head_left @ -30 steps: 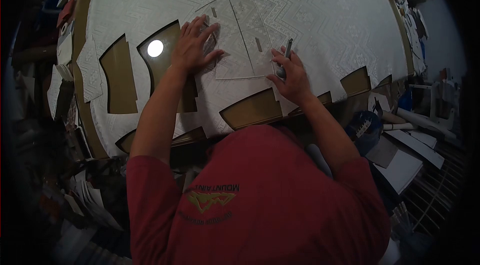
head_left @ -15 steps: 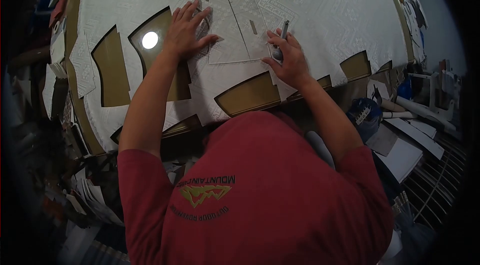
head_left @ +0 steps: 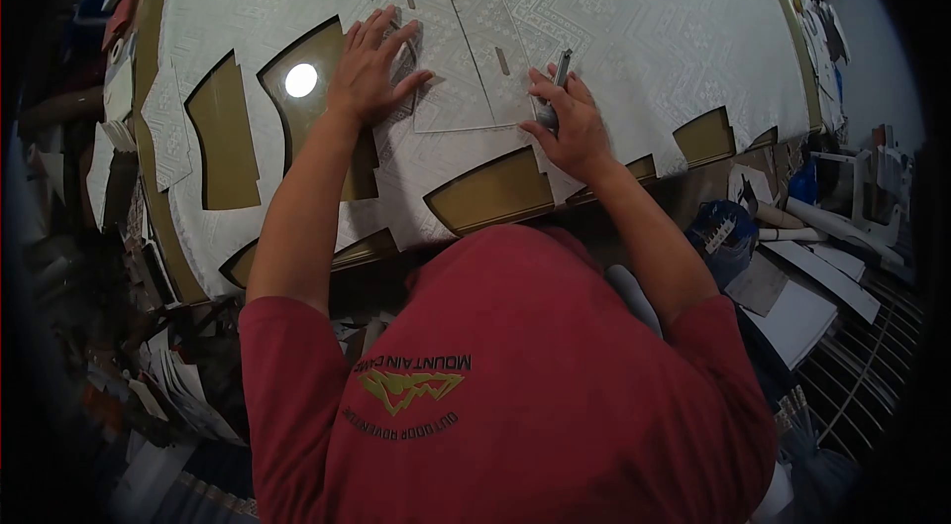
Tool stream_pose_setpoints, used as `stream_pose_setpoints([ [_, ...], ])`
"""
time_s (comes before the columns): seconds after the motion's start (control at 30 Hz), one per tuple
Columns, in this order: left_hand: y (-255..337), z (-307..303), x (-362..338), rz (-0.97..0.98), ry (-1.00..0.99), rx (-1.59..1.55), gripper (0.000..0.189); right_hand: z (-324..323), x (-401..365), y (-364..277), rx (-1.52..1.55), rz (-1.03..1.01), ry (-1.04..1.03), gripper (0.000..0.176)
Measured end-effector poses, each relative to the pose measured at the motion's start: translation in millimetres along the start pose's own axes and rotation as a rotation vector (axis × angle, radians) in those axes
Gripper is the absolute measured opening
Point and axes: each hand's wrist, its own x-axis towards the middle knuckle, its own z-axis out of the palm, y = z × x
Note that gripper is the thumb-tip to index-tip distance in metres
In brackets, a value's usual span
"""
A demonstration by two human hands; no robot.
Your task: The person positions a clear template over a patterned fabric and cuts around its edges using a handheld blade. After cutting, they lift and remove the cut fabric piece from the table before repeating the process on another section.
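Observation:
A clear pattern template (head_left: 446, 93) with dark edges, a dark line down its middle and small slots lies on the patterned white fabric (head_left: 634, 58). My left hand (head_left: 369, 68) rests flat over its left edge, fingers spread and thumb pointing inward. By its lower right corner, my right hand (head_left: 570, 123) has its fingers closed around a slim grey metal utility knife (head_left: 563, 68). The knife's upper end sticks up past the fingers, while its lower end is mostly hidden in the palm.
Cut-out gaps in the fabric bare the brown tabletop (head_left: 223, 133) at left and along the near edge (head_left: 490, 192). A round light reflection falls on one gap. Papers and boards (head_left: 792, 316) crowd the right side, with more stacked card (head_left: 114, 177) at left.
The view has shifted slightly. Both hands keep nearly the same places on and beside the template, and the knife stays in my right hand.

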Motion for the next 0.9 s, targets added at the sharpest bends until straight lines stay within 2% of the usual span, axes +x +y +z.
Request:
stream_pose_setpoints([
  [0.2, -2, 2, 0, -0.043, 0.099, -0.195, 0.067, -1, 2, -2, 0.007, 0.000, 0.008, 0.048],
  [0.6, 2, -3, 5, -0.058, -0.027, -0.014, 0.085, 8, 15, 1, 0.065, 0.036, 0.042, 0.053],
  [0.73, 3, -5, 9, -0.077, -0.023, -0.019, 0.084, 8, 16, 0, 0.037, 0.038, 0.043, 0.053],
  [0.8, 0, -14, 14, -0.123, -0.086, -0.060, 0.081, 6, 17, -2, 0.048, 0.052, 0.016, 0.052],
  [0.9, -10, -8, 13, -0.042, 0.005, -0.075, 0.078, 8, 18, 0, 0.025, 0.036, 0.015, 0.052],
])
